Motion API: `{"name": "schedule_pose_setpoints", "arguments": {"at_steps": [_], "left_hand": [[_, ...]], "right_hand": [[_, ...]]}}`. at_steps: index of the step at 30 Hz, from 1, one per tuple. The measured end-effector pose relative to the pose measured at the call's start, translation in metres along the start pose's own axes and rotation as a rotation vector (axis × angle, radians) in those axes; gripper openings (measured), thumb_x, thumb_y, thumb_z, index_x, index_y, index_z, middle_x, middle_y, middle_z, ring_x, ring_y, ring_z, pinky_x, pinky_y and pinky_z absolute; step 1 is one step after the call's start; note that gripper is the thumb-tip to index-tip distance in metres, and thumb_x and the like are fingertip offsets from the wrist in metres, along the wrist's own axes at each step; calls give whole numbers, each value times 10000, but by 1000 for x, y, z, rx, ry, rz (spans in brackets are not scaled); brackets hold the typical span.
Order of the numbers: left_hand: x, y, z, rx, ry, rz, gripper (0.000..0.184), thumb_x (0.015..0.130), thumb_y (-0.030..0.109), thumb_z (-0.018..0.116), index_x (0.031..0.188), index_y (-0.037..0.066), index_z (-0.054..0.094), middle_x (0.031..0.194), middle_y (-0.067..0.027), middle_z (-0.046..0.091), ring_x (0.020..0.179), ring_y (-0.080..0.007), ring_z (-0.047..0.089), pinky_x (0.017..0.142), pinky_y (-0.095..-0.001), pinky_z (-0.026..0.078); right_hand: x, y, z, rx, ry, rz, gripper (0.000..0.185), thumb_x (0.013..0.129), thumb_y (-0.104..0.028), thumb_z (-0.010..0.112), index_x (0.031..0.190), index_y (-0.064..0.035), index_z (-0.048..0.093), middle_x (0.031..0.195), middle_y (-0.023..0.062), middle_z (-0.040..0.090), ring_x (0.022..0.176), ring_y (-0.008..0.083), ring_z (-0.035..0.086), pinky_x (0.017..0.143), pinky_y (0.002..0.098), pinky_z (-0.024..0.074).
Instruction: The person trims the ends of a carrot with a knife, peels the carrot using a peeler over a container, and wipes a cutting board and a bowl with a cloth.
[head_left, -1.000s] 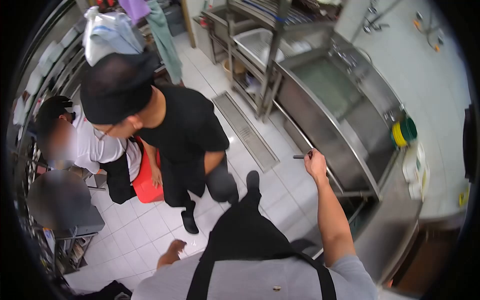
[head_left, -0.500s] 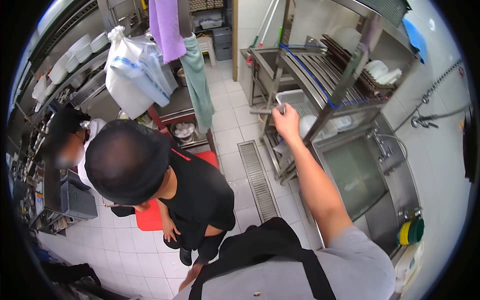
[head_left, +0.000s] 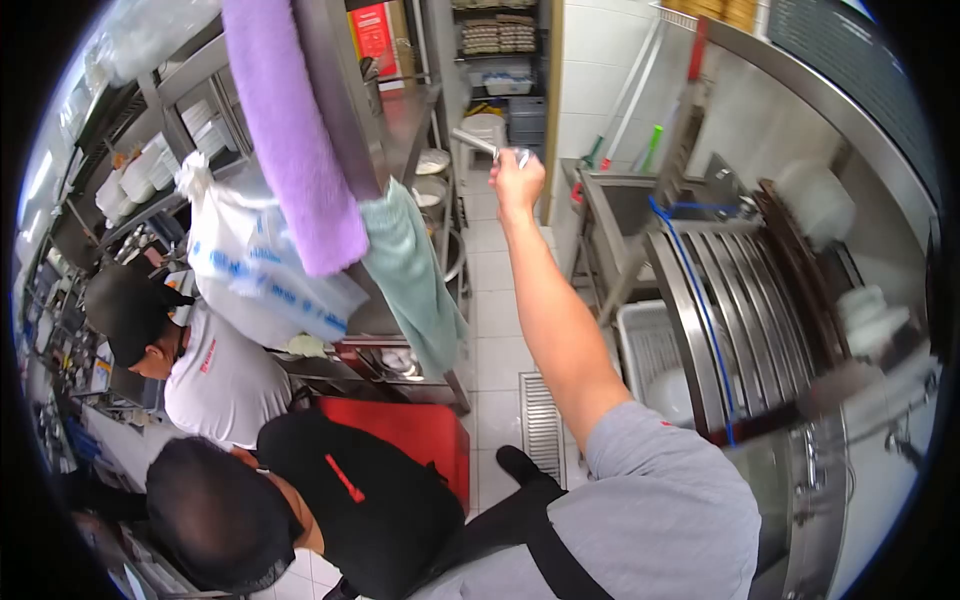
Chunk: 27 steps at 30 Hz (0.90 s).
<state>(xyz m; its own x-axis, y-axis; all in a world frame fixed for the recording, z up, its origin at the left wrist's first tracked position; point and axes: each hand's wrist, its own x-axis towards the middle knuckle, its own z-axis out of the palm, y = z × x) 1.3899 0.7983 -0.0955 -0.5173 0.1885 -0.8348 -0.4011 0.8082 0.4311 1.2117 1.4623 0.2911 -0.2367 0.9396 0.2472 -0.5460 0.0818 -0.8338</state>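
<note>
My right hand [head_left: 518,185] is stretched far out ahead over the aisle, its fingers wrapped round a metal-handled utensil [head_left: 473,141]. A straight silvery piece of it sticks out to the left of my fist, and a shiny bit shows at the knuckles. Its kind cannot be made out. Beyond the fist lie a white stool [head_left: 486,130] and grey crates [head_left: 527,122]. My left hand is out of view.
A person in black [head_left: 360,470] is close on my left by a red seat or box [head_left: 430,440], and another in a white shirt [head_left: 225,375] stands beyond. Purple [head_left: 295,140] and green towels [head_left: 410,270] hang left. A slatted steel rack [head_left: 740,310] stands right, over a white basket [head_left: 640,330].
I have moved forward along the aisle, and my right hand with the utensil now reaches toward the back shelves. The person in black appears lower and nearer. My left hand has left the view.
</note>
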Motion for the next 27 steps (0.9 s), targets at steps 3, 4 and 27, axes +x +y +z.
{"name": "schedule_pose_setpoints", "arguments": {"at_steps": [3,4,27], "left_hand": [[-10,39,2,-67,96,-42,450,939,396,655,1308,139,659,1090,-89,695,905,-265,637,739,-476,529],[-15,49,3,-88,123,-55,452,940,397,654,1311,139,658,1095,-90,695,911,-266,637,744,-476,529],[-151,-78,107,-509,419,-348,520,946,425,636,1377,135,624,1214,-106,686,1063,-273,628,860,-477,529]], "right_hand": [[90,24,83,-36,-64,-229,142,850,-126,652,828,12,630,713,130,683,645,236,672,602,394,517],[108,23,112,-110,-103,-279,173,840,-153,651,854,18,637,747,177,693,702,298,694,664,434,527],[197,86,298,-239,-550,-358,514,863,-304,773,1268,-2,682,1124,187,736,1035,289,718,896,414,555]]}}
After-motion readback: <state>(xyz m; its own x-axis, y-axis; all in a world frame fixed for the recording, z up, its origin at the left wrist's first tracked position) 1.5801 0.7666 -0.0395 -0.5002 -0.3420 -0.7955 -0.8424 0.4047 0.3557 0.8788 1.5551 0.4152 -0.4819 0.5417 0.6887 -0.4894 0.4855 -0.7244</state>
